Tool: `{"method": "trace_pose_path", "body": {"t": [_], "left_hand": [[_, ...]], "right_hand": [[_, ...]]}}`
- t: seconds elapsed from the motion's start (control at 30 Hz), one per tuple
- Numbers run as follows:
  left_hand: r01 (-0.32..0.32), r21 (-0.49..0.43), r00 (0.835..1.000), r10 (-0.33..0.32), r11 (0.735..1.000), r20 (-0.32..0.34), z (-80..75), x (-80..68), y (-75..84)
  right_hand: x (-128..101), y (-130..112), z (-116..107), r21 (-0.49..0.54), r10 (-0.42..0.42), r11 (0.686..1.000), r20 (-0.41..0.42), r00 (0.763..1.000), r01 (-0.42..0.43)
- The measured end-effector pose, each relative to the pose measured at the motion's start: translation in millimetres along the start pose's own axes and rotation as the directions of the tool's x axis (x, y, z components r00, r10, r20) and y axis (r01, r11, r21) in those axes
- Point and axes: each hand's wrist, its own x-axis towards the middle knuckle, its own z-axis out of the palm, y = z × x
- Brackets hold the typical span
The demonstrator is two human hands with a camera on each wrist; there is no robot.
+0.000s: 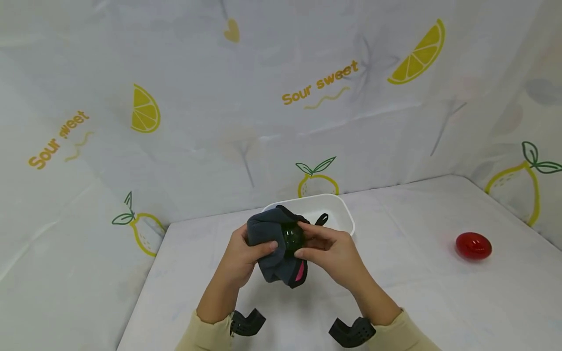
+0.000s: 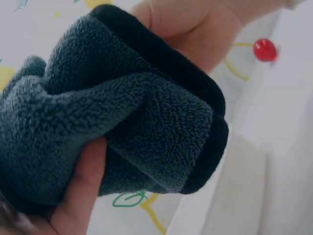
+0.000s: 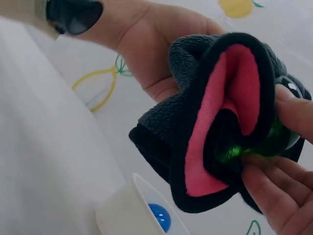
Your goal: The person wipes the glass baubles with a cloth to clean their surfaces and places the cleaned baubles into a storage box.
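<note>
In the head view, the left forearm [image 1: 223, 295] slants toward one o'clock, the right forearm [image 1: 373, 297] toward eleven. The left hand [image 1: 244, 255] grips, left thumb [image 1: 265, 248] toward two; the right hand [image 1: 334, 248] pinches, right thumb [image 1: 311, 254] and fingers [image 1: 317, 230] toward nine.

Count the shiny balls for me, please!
3: a green ball partly in the dark cloth, a red ball on the right of the table, a blue ball in the white tray. More could be hidden there.
</note>
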Motion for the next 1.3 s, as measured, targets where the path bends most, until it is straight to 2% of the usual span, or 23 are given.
{"method": "trace_pose_path", "body": {"t": [0.07,0.1,0.13,0.17,0.2,0.3,0.33,0.4,0.43,0.5,0.57,0.63,0.7,0.73,0.77,0.8,0.87,0.97,1.17,1.3], "left_hand": [[0.013,0.027,1.0,-0.012,1.0,-0.016,1.4,0.0,-0.3],[0.02,0.059,0.999,-0.018,0.998,-0.032,2.5,0.0,-0.6],[0.03,0.097,0.999,-0.026,0.995,-0.048,4.0,-0.3,-0.9],[0.04,0.14,0.998,-0.031,0.989,-0.063,5.7,-0.7,-1.3],[0.046,0.195,0.996,-0.031,0.98,-0.078,7.5,-1.1,-1.9],[0.042,0.37,0.994,-0.003,0.928,-0.106,14.0,-3.1,-3.7],[0.036,0.42,0.994,0.011,0.907,-0.109,16.1,-3.9,-4.1],[0.02,0.499,0.993,0.042,0.867,-0.112,19.6,-5.2,-4.6],[0.012,0.516,0.992,0.053,0.857,-0.111,20.7,-5.5,-4.8],[-0.003,0.519,0.992,0.07,0.855,-0.109,21.6,-5.6,-4.2],[-0.018,0.497,0.991,0.082,0.868,-0.107,20.3,-4.6,-3.8],[-0.024,0.464,0.99,0.085,0.885,-0.111,18.6,-3.6,-2.8],[-0.023,0.437,0.989,0.085,0.899,-0.123,17.3,-3.2,-1.5],[-0.026,0.422,0.988,0.087,0.906,-0.128,17.0,-3.1,-1.1],[-0.027,0.404,0.987,0.089,0.914,-0.135,17.1,-3.4,-0.4],[-0.033,0.384,0.986,0.093,0.923,-0.141,17.7,-3.7,0.3],[-0.058,0.352,0.983,0.115,0.934,-0.145,18.7,-4.1,0.7],[-0.116,0.331,0.978,0.167,0.936,-0.128,20.2,-4.8,-0.2],[-0.198,0.396,0.969,0.24,0.897,-0.06,20.8,-6.4,-4.3],[-0.262,0.439,0.955,0.297,0.86,-0.013,20.1,-6.1,-4.6]], "right_hand": [[-1,0,1,-0.096,-0.081,0.992,-0.006,0.997,0.08],[-1,0,2,-0.18,-0.137,0.975,-0.007,0.991,0.134],[-1,0,3,-0.273,-0.193,0.944,-0.003,0.981,0.185],[-1,0,4,-0.365,-0.25,0.901,0.008,0.968,0.235],[-1,1,5,-0.458,-0.305,0.843,0.025,0.952,0.282],[-1,3,9,-0.676,-0.433,0.633,0.093,0.896,0.376],[-1,4,10,-0.712,-0.453,0.584,0.114,0.884,0.391],[-2,6,13,-0.755,-0.469,0.522,0.135,0.873,0.398],[-2,6,14,-0.76,-0.47,0.516,0.134,0.872,0.395],[-2,6,15,-0.756,-0.455,0.54,0.109,0.884,0.371],[-2,5,14,-0.72,-0.416,0.612,0.06,0.907,0.329],[-2,5,13,-0.642,-0.346,0.719,0.002,0.938,0.266],[-1,3,12,-0.501,-0.2,0.853,-0.054,0.978,0.147],[-1,2,11,-0.415,-0.116,0.907,-0.077,0.99,0.074],[-1,1,10,-0.327,-0.03,0.945,-0.093,0.995,-0.002],[0,0,9,-0.229,0.052,0.971,-0.1,0.994,-0.074],[1,-3,7,-0.058,0.192,0.978,-0.103,0.976,-0.198],[3,-3,6,0.078,0.276,0.96,-0.089,0.957,-0.27],[6,-2,5,0.12,0.314,0.945,-0.062,0.947,-0.305],[7,1,4,0.16,0.307,0.939,0.007,0.952,-0.305]]}}
